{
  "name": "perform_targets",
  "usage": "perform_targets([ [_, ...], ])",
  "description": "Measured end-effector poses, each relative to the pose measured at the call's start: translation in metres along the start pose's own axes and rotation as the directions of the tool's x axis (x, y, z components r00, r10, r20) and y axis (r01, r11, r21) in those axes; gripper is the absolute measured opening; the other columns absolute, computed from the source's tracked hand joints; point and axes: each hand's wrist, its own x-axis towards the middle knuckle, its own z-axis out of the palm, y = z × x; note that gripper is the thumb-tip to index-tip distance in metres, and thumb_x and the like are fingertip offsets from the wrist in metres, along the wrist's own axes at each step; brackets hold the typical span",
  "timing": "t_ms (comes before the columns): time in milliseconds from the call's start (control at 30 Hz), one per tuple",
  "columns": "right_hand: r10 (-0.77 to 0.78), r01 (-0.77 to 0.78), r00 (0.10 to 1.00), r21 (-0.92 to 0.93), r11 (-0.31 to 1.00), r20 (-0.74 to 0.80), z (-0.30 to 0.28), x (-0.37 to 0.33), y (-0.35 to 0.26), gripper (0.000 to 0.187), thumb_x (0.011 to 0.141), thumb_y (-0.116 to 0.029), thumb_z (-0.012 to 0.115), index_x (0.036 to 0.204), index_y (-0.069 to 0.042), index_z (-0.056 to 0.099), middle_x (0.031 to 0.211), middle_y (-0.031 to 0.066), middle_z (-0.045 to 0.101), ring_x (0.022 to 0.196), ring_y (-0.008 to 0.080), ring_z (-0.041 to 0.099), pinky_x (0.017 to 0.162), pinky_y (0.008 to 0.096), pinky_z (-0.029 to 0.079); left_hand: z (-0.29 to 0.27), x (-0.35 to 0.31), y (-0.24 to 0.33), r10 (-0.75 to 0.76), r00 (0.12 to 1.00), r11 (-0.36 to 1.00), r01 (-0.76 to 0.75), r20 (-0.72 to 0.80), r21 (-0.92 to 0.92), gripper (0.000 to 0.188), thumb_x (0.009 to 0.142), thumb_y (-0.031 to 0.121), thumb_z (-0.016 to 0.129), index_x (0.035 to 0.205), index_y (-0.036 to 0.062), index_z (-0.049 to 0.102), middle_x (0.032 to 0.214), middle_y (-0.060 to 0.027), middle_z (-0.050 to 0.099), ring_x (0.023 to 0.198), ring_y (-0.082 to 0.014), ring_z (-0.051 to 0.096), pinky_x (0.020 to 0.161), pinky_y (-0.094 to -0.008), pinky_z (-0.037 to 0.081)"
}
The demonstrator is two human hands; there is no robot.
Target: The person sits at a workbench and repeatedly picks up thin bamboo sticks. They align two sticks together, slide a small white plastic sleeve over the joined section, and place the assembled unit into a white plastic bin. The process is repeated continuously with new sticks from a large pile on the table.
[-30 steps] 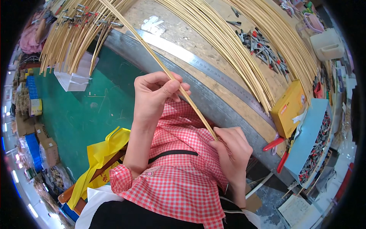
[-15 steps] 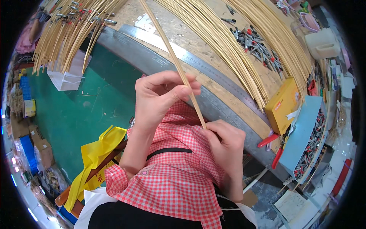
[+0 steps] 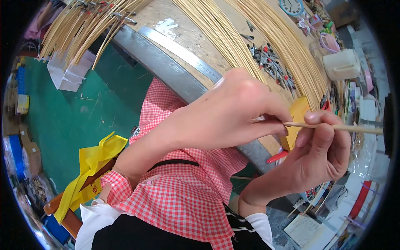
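Note:
A thin bamboo strip (image 3: 361, 129) lies nearly level across both hands at the right, its far end reaching the dark rim of the picture. My left hand (image 3: 239, 110) is closed, pinching the strip's near tip between thumb and fingers. Just beyond it, my right hand (image 3: 314, 156) grips the same strip between thumb and fingertips, palm turned up. Both hands are held above the table's metal edge (image 3: 154, 58). Partly hidden behind them stands a yellow box (image 3: 301, 104), with a red tool handle (image 3: 277, 157) beside it.
Long bundles of bamboo strips (image 3: 287, 46) cover the table, with alligator clips (image 3: 271, 66) heaped between them. A steel ruler (image 3: 179, 48) lies along the edge. More clipped strips (image 3: 79, 29) overhang at left. A white jug (image 3: 341, 64) and a clock (image 3: 291, 6) are at far right.
The strip has swung from a steep slant to nearly level, pointing right. Both hands have moved right, and my left hand has shifted its grip to the strip's near tip.

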Motion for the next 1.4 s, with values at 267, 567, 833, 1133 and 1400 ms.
perform_targets([
  [267,0.143,-0.138,0.989,-0.105,0.985,0.036,0.002,-0.023,0.016,0.013,0.077,0.012,0.067,0.088,0.005,0.065,0.082,0.0185,0.069,0.058,0.0124,0.060,0.047,0.0177,0.043,0.006,-0.022,-0.024,-0.177,0.984,0.981,0.177,0.007,-0.081,0.016,0.074,0.008,0.075,0.089,0.0033,0.072,0.073,-0.0095,0.069,0.066,-0.0201,0.069,0.060,-0.0276,0.053],
  [567,0.174,-0.134,0.976,-0.265,0.955,0.133,0.000,-0.040,0.044,0.006,0.079,0.005,0.071,0.083,0.004,0.067,0.078,0.0110,0.070,0.059,0.0075,0.060,0.049,0.0168,0.044,0.008,-0.045,-0.047,-0.306,0.950,0.951,0.307,0.055,-0.020,0.016,0.073,0.007,0.074,0.088,0.0031,0.071,0.074,-0.0114,0.068,0.069,-0.0224,0.068,0.063,-0.0295,0.052],
  [833,0.296,-0.298,0.954,-0.120,0.947,-0.035,0.009,-0.038,0.042,0.006,0.081,0.005,0.070,0.081,0.005,0.064,0.075,0.0058,0.066,0.061,0.0061,0.059,0.053,0.0166,0.045,0.013,-0.048,-0.024,-0.253,0.961,0.967,0.253,-0.112,-0.014,0.022,0.078,0.004,0.070,0.099,0.0006,0.067,0.084,-0.0137,0.067,0.076,-0.0274,0.066,0.068,-0.0325,0.051],
  [1133,0.429,-0.420,0.900,-0.111,0.901,0.073,0.023,-0.053,0.079,0.009,0.085,-0.004,0.069,0.082,0.002,0.064,0.069,0.0009,0.062,0.057,0.0023,0.050,0.051,0.0180,0.038,0.015,-0.078,-0.030,-0.233,0.927,0.889,0.326,-0.293,0.321,0.017,0.082,-0.003,0.063,0.099,-0.0017,0.066,0.078,-0.0132,0.062,0.063,-0.0245,0.060,0.057,-0.0333,0.047],
  [1400,0.159,0.215,0.925,-0.822,0.528,0.344,-0.039,0.012,0.136,0.017,0.086,-0.007,0.060,0.098,0.005,0.065,0.092,0.0164,0.065,0.077,0.0274,0.062,0.069,0.0338,0.050,-0.006,-0.080,-0.042,-0.429,0.824,0.853,0.504,-0.369,0.133,0.014,0.089,0.006,0.059,0.094,-0.0025,0.070,0.065,-0.0022,0.054,0.055,-0.0067,0.041,0.049,-0.0236,0.029],
])
